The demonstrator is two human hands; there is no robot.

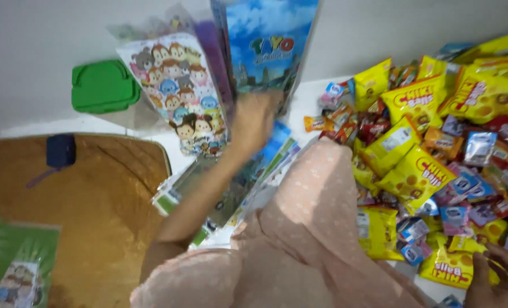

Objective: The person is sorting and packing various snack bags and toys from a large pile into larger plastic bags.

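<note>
- Nine o'clock: brown mat (94, 211), a dark blue pouch (61, 150) on it, green bags (14, 268) at its lower corner.
- Ten o'clock: green box (103, 85) by the wall.
- Centre, twelve o'clock: left hand (254, 117) is up at the standing bags, on the blue bag (265, 45), beside the cartoon bag (177, 85); blurred, grip impossible to tell.
- Under the forearm: flat bags (231, 188) in a stack.
- Three o'clock: snack pile (436, 148).
- Five o'clock: right hand (496, 279), fingers curled, rests on a yellow packet (450, 268).
</note>
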